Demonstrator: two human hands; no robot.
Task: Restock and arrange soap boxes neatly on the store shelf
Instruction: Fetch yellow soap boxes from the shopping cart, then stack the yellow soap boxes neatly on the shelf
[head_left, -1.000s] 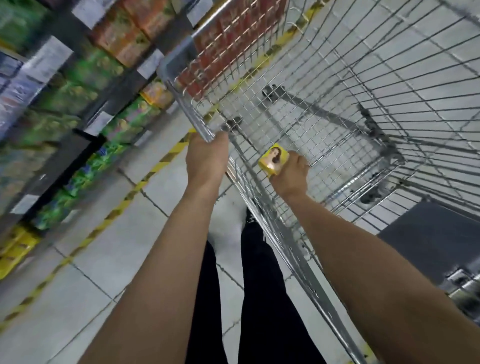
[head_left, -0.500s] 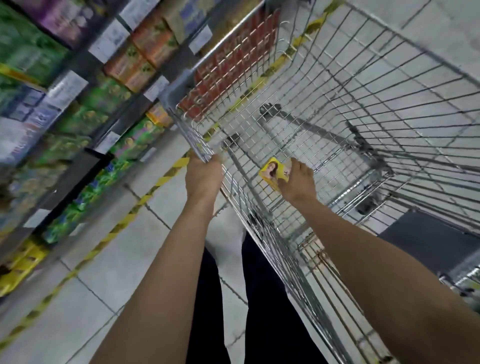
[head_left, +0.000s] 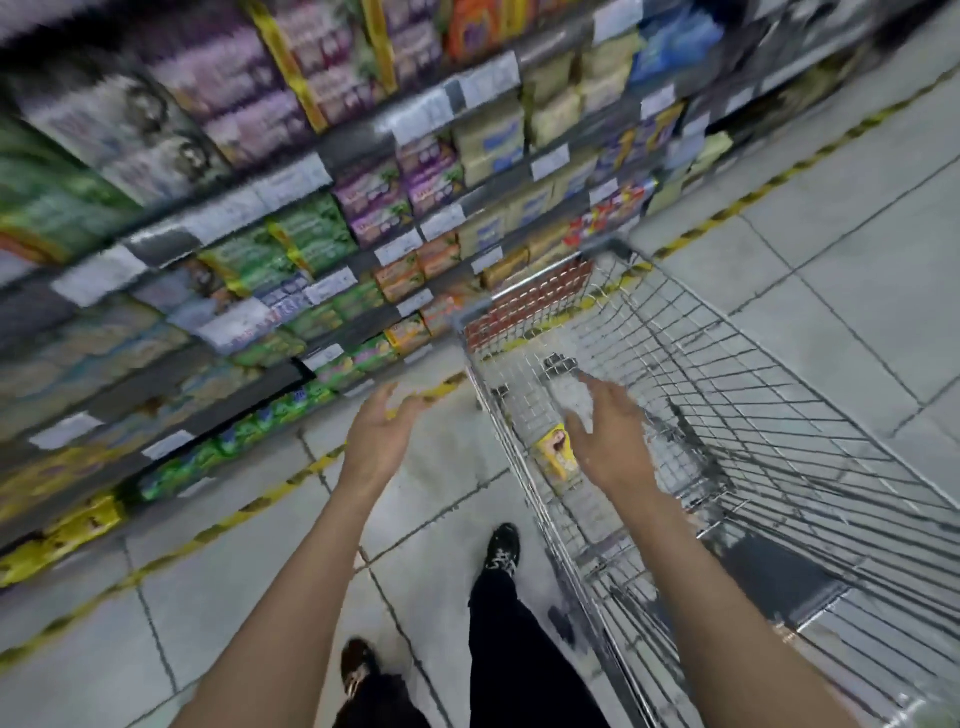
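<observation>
Fingers (head_left: 383, 401) of the left hand (head_left: 376, 441) are spread wide and relaxed and hold nothing. The palm faces inward. This hand is raised over the floor (head_left: 831, 218), just left of the wire cart (head_left: 779, 415).

Fingers (head_left: 598, 388) of the right hand (head_left: 608, 447) are likewise spread wide and hold nothing. This hand is raised over the cart basket, palm facing the left hand.

One yellow soap box (head_left: 558, 451) lies inside the cart basket, close to the left wire wall and just beside the thumb of the right hand. Neither hand grips it. Motion blur prevents confirming whether the thumb touches the box.

A red panel (head_left: 530, 301) closes the far end of the cart.

The shelf unit (head_left: 311, 156) stands to the left of the cart. Its tiers carry rows of purple, green, orange, cream and yellow boxes, with white price labels (head_left: 400, 244) on the shelf edges. The print is too blurred to read.

Yellow-and-black tape (head_left: 291, 483) runs along the floor in front of the shelf unit. Black trousers (head_left: 509, 649) and two dark shoes (head_left: 501, 545) show between the forearms.
</observation>
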